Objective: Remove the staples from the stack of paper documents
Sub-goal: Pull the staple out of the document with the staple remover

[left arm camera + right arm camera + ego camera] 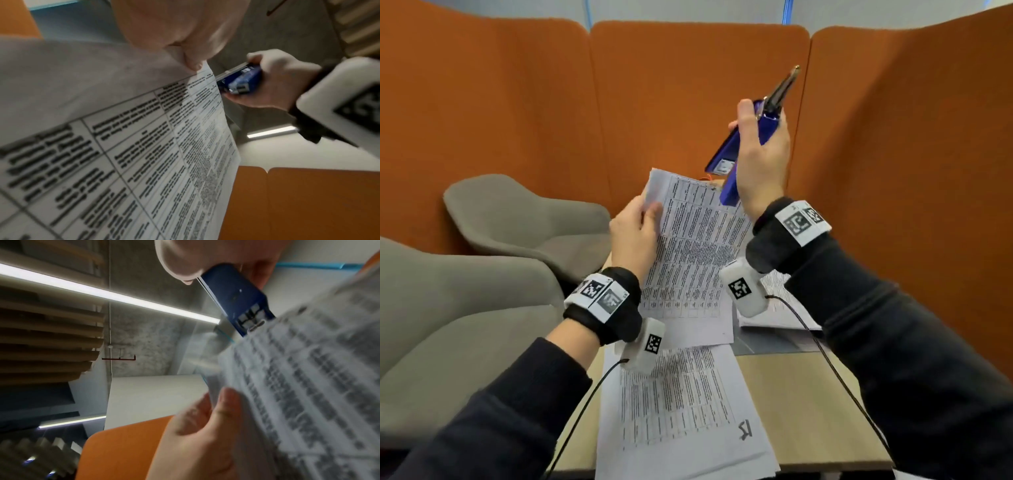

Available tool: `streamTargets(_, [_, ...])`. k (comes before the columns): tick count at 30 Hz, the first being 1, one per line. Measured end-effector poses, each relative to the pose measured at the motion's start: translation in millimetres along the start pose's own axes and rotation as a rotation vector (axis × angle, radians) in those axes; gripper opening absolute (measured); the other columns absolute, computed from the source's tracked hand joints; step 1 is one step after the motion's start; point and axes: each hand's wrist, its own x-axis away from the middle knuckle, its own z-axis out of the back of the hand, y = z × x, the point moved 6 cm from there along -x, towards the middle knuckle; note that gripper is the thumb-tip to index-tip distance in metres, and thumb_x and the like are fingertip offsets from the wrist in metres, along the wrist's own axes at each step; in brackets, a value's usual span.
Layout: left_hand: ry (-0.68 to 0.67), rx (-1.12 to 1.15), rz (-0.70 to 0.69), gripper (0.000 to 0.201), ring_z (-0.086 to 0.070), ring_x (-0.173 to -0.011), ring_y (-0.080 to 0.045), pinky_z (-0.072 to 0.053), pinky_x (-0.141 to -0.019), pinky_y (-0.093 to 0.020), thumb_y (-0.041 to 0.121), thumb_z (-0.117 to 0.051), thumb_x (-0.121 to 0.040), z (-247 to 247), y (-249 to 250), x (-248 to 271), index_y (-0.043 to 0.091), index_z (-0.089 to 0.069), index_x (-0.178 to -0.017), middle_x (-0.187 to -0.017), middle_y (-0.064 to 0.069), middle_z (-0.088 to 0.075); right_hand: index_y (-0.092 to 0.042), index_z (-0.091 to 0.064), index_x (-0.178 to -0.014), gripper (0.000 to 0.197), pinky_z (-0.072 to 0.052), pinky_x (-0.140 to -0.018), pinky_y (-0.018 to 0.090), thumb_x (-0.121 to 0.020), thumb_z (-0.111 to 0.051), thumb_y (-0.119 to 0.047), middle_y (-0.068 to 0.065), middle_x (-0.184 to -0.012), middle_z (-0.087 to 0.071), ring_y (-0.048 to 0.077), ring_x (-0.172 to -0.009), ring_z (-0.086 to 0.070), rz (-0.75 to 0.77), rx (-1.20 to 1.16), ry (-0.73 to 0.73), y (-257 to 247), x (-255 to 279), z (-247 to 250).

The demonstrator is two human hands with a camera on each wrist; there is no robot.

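Note:
My left hand point(635, 228) pinches the upper left corner of a printed paper document point(688, 260), holding it tilted up above the table. The same document point(144, 162) fills the left wrist view, with my thumb point(193, 63) on its edge. My right hand point(760, 154) grips a blue stapler-like tool point(743, 144), raised above the document's top right corner, its metal tip pointing up. In the right wrist view the blue tool point(238, 300) sits just above the blurred paper point(308, 386). No staple is visible.
More printed sheets point(681, 411) lie on the light wooden table point(801, 411) below my wrists, and another stack point(777, 308) lies under my right wrist. Grey chairs point(517, 219) stand at the left. Orange partition panels point(688, 85) enclose the area.

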Motion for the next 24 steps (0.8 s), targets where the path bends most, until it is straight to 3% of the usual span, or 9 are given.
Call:
streamTargets(4, [-0.026, 0.030, -0.055, 0.034, -0.060, -0.094, -0.014, -0.047, -0.083, -0.027, 0.022, -0.051, -0.097, -15.0, 12.8, -4.4, 0.012, -0.049, -0.130, -0.114, 0.002, -0.063, -0.019, -0.054, -0.081, 0.024, -0.052, -0.073, 0.043, -0.096, -0.055, -0.037, 0.007, -0.074, -0.064, 0.020, -0.066, -0.061, -0.089, 0.051, -0.153, 11.5, -5.7, -46.5])
streamTargets(6, [-0.053, 0.003, -0.125, 0.043, -0.060, -0.103, -0.018, -0.047, -0.090, -0.030, 0.021, -0.050, -0.097, -23.0, 19.9, -2.2, 0.011, -0.042, -0.138, -0.124, -0.005, -0.060, -0.020, -0.052, -0.076, 0.028, -0.052, -0.071, 0.044, -0.096, -0.055, -0.038, 0.009, -0.072, -0.063, 0.024, -0.065, -0.061, -0.096, 0.066, -0.170, 17.2, -2.5, -55.6])
streamTargets(8, [-0.094, -0.020, -0.144, 0.048, -0.061, -0.102, -0.022, -0.044, -0.087, -0.028, 0.019, -0.049, -0.098, -29.1, 23.1, -0.9, 0.009, -0.036, -0.142, -0.122, -0.011, -0.062, -0.021, -0.049, -0.070, 0.032, -0.052, -0.069, 0.044, -0.096, -0.055, -0.040, 0.007, -0.066, -0.060, 0.028, -0.063, -0.060, -0.083, 0.079, -0.156, 18.9, -2.8, -56.7])
streamTargets(11, [-0.144, -0.022, -0.129, 0.047, -0.065, -0.097, -0.024, -0.046, -0.084, -0.029, 0.019, -0.050, -0.098, -36.2, 24.1, 0.0, 0.009, -0.037, -0.142, -0.111, -0.013, -0.068, -0.024, -0.041, -0.063, 0.039, -0.049, -0.062, 0.043, -0.095, -0.055, -0.042, -0.002, -0.059, -0.051, 0.032, -0.060, -0.059, -0.048, 0.114, -0.141, 20.6, -7.4, -53.3])
streamTargets(15, [-0.217, -0.013, -0.147, 0.040, -0.065, -0.078, -0.026, -0.051, -0.075, -0.045, 0.024, -0.052, -0.097, -42.0, 27.3, 4.2, 0.012, -0.046, -0.135, -0.089, -0.012, -0.070, -0.025, -0.031, -0.059, 0.047, -0.029, -0.054, 0.022, -0.098, -0.056, -0.035, -0.013, -0.053, -0.034, 0.005, -0.047, -0.034, 0.029, 0.189, -0.175, 16.0, -9.2, -48.7])
streamTargets(18, [-0.263, 0.015, -0.128, 0.043, -0.064, -0.075, -0.015, -0.054, -0.069, -0.038, 0.046, -0.056, -0.090, -39.6, 25.2, 5.3, 0.020, -0.053, -0.124, -0.089, -0.003, -0.069, -0.025, -0.031, -0.059, 0.047, -0.027, -0.052, 0.019, -0.098, -0.057, -0.033, -0.013, -0.053, -0.033, 0.004, -0.046, -0.033, 0.065, 0.193, -0.206, 15.7, -8.8, -45.5])
streamTargets(20, [-0.320, 0.047, -0.080, 0.059, -0.063, -0.086, -0.009, -0.054, -0.070, -0.027, 0.063, -0.057, -0.079, -41.3, 27.5, 5.9, 0.024, -0.052, -0.124, -0.103, 0.002, -0.065, -0.025, -0.031, -0.059, 0.047, -0.028, -0.052, 0.018, -0.098, -0.057, -0.033, -0.013, -0.052, -0.033, 0.004, -0.046, -0.034, 0.059, 0.192, -0.218, 18.0, -6.0, -45.9])
streamTargets(22, [-0.323, 0.095, -0.064, 0.067, -0.062, -0.093, -0.012, -0.052, -0.076, -0.027, 0.066, -0.057, -0.074, -43.9, 31.6, 4.2, 0.022, -0.053, -0.124, -0.109, 0.001, -0.066, -0.024, -0.032, -0.060, 0.046, -0.029, -0.051, 0.018, -0.098, -0.057, -0.033, -0.013, -0.052, -0.034, 0.004, -0.046, -0.034, 0.045, 0.187, -0.228, 18.8, -1.4, -48.5])
streamTargets(24, [-0.288, 0.111, -0.060, 0.060, -0.062, -0.087, -0.014, -0.050, -0.072, -0.029, 0.061, -0.059, -0.076, -45.0, 34.9, 2.3, 0.016, -0.058, -0.115, -0.099, -0.005, -0.069, -0.024, -0.033, -0.061, 0.045, -0.029, -0.052, 0.018, -0.098, -0.057, -0.034, -0.013, -0.054, -0.035, 0.005, -0.047, -0.034, 0.030, 0.172, -0.218, 18.4, -0.3, -48.2])
